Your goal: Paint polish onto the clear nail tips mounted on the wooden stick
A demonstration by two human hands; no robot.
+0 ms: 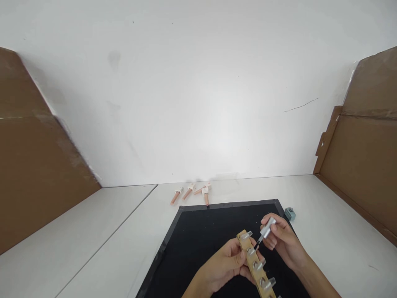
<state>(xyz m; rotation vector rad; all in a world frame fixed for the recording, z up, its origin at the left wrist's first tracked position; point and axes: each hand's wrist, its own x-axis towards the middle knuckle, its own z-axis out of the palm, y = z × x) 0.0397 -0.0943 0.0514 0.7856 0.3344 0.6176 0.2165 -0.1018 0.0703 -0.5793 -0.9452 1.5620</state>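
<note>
My left hand (225, 263) is wrapped round a narrow wooden strip (259, 275), held at a slant over the black mat. Several clear nail tips (259, 265) stick out along the strip on small round mounts. Between the fingers of my right hand (285, 240) is a nail polish brush (268, 228) with a silver cap handle. Its dark bristle end points down and left, at or very near the second nail tip from the far end; contact is hard to make out. Beyond my right hand, a small teal bottle (290, 213) stands beside the mat.
A black mat (201, 231) with taped grey edges lies on the white table (118, 244). Behind it lie several pinkish practice fingers (206, 196) with white ends. Brown cardboard panels (37, 157) flank both sides, and a white wall (198, 91) rises at the back.
</note>
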